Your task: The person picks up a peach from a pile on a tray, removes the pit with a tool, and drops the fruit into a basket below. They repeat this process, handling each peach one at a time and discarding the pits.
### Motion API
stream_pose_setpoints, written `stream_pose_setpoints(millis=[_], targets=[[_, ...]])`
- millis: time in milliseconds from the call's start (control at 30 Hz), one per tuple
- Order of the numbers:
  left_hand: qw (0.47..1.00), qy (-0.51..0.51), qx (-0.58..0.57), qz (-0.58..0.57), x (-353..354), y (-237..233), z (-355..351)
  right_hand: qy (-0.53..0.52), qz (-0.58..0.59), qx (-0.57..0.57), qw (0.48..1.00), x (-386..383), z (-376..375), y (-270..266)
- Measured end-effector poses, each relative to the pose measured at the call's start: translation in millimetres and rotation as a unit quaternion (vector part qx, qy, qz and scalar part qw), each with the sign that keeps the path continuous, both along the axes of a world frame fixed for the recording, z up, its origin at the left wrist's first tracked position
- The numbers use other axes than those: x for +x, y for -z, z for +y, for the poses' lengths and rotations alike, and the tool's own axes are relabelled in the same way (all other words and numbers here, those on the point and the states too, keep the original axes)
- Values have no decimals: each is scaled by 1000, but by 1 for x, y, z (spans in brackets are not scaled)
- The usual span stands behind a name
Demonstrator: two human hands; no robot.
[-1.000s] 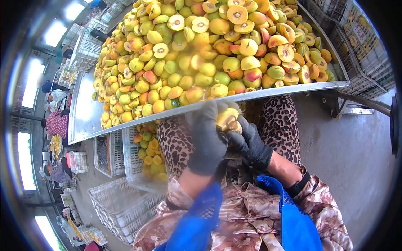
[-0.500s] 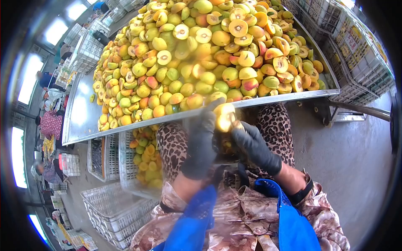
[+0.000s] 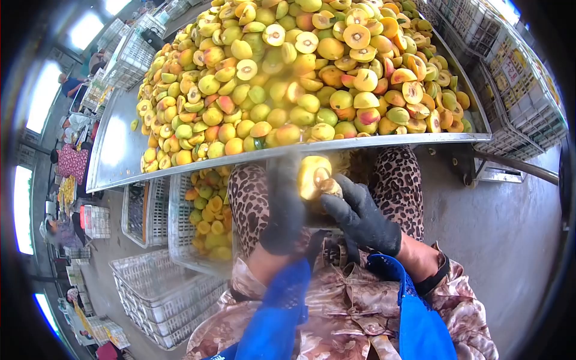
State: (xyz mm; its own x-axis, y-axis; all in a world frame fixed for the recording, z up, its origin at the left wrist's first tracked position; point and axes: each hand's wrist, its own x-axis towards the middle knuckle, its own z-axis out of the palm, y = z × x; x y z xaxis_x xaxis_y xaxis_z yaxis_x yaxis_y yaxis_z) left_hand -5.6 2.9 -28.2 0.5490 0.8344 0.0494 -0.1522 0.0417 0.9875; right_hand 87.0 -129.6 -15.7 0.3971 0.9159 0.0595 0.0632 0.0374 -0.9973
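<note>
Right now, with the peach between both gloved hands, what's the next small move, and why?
Probably twist the right hand to pry out the brownish piece it touches on the cut face of the peach, which the left hand holds just below the metal table rim. Blur hides how loose it is.

Fruit heap (image 3: 288, 78): whole and halved, on steel table (image 3: 117, 150) just beyond the left hand (image 3: 285, 207).
Plastic crates (image 3: 162, 294): stacked, possibly empty, lower left.

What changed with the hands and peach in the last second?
The left hand, blurred with motion, slid off the top of the peach, baring more of it. The right hand stayed clamped at its lower right. Both keep hold; the peach pile on the table is unchanged.
</note>
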Motion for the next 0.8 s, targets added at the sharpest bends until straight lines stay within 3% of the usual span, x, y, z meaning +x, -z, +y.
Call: stream_pose_setpoints(millis=[33,233,333,400,467,533,600,667,733,800], targets=[[1000,8,-8,-15,-2,-5,-2,-10,27,-10,1000,0,1,-2],[998,58,15,3,-7,-10,-5,-40,-150,-62,986,18,-6,-12],[998,55,2,7,-3,-18,-17,-66,-77,-68,993,23,-14,-15],[998,64,-13,3,-1,-22,-23,-89,74,-66,991,15,-19,-15],[995,96,41,10,-2,-24,-20,-94,111,-57,988,11,-24,-11],[989,131,71,20,-3,-27,-19,-86,38,-41,995,8,-29,-3],[970,167,163,62,-10,-31,-12,-115,217,-33,969,0,-31,16],[968,182,158,65,-9,-32,-6,-172,382,-85,904,6,-37,17],[982,179,51,28,-1,-23,-1,-137,398,-67,905,3,-35,10],[994,88,-28,-52,-1,-24,-15,-92,392,4,915,-8,-26,5]])
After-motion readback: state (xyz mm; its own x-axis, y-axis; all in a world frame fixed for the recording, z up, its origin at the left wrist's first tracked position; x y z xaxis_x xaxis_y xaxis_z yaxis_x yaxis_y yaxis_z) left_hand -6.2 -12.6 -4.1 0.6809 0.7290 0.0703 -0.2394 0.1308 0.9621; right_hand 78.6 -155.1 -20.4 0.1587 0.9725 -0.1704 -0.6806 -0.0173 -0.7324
